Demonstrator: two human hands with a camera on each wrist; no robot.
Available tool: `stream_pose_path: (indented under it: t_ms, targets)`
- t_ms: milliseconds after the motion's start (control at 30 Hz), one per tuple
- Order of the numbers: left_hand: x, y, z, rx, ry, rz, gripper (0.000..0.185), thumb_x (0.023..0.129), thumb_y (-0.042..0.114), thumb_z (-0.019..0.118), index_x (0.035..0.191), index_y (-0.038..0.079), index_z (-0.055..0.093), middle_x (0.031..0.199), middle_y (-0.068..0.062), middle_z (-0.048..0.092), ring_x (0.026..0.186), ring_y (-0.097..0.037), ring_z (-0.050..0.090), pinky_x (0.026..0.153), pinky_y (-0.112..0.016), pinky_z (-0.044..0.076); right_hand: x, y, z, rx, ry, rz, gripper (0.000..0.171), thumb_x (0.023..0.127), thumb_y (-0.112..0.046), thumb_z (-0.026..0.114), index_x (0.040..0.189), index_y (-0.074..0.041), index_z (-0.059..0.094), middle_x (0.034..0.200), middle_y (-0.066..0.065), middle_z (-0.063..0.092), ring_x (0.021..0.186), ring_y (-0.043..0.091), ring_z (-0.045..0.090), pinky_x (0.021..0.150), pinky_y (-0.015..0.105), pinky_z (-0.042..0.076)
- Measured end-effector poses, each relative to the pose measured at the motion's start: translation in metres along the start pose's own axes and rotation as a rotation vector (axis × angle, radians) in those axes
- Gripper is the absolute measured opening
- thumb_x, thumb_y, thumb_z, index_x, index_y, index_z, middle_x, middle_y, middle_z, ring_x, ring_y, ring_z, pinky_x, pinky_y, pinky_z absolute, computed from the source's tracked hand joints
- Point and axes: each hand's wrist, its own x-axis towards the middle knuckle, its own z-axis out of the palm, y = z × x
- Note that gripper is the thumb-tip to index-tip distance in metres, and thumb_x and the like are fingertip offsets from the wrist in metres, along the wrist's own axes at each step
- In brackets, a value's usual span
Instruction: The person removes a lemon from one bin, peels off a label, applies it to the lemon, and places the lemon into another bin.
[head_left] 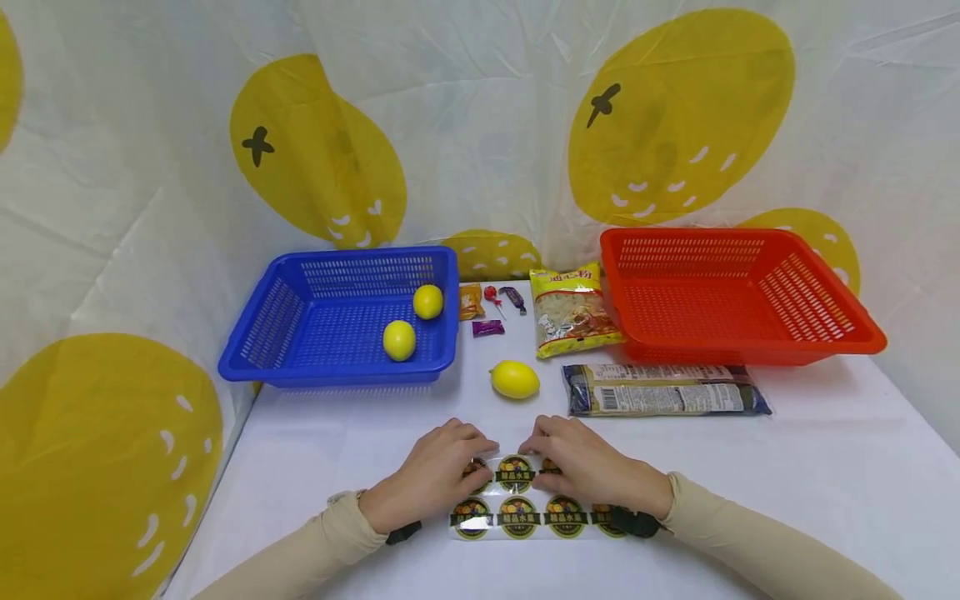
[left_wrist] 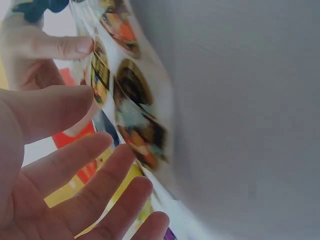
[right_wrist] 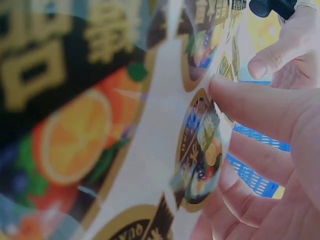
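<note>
From the head camera, the person's left hand [head_left: 431, 475] and right hand [head_left: 592, 467] are resting side by side on a sticker sheet [head_left: 517, 517] that is lying flat near the front edge of the white table [head_left: 787, 483], both with fingers bent down onto its far row of round labels; whether either is pinching a label cannot be told here. Bare tabletop is lying open to both sides of the sheet. One lemon [head_left: 514, 379] is sitting just beyond the fingertips, with two more in the blue basket [head_left: 300, 333] at back left. One red basket [head_left: 825, 333] is standing at back right, a yellow noodle packet [head_left: 572, 310] leaning at its near-left corner and a long dark packet [head_left: 663, 389] lying in front of it. Four small sweets [head_left: 489, 310] are lying between the baskets. In the left wrist view, the left hand [left_wrist: 70, 165] is hovering with fingers spread and relaxed beside the blurred sheet [left_wrist: 135, 110], holding nothing, while the other hand's thumb is touching the sheet's edge. In the right wrist view, the right hand [right_wrist: 270, 145] is pressing its thumb onto one label of the sheet [right_wrist: 150, 140], fingers curling beneath it.
</note>
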Motion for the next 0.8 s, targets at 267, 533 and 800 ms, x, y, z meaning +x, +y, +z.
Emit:
stream_pose_path:
  t_ms: [267,533,800]
  targets:
    - [0.013,0.009,0.002,0.023,-0.028,0.063,0.029,0.096,0.033,0.072,0.122,0.021,0.076,0.107,0.007,0.074,0.094,-0.009,0.059,0.077,-0.022,0.050,0.000,0.001,0.002,0.038,0.008,0.015,0.033,0.084,-0.031,0.085,0.112,-0.019,0.074,0.095,-0.008,0.062,0.086,0.005,0.048,0.078,0.028,0.045]
    - [0.017,0.012,0.003,0.023,0.000,0.079,0.019,0.095,0.030,0.074,0.112,0.026,0.079,0.101,0.011,0.074,0.090,-0.007,0.059,0.074,-0.020,0.048,0.000,0.001,0.004,0.060,0.023,0.016,0.029,0.083,-0.029,0.086,0.107,-0.021,0.073,0.092,-0.009,0.065,0.086,0.004,0.050,0.078,0.028,0.045]
    - [0.017,0.014,0.003,-0.009,0.062,0.087,0.012,0.093,0.027,0.076,0.104,0.028,0.081,0.097,0.014,0.074,0.088,-0.005,0.058,0.072,-0.018,0.047,0.001,0.003,0.004,0.076,0.028,0.001,0.028,0.083,-0.029,0.086,0.106,-0.021,0.072,0.093,-0.009,0.066,0.085,0.004,0.052,0.078,0.027,0.045]
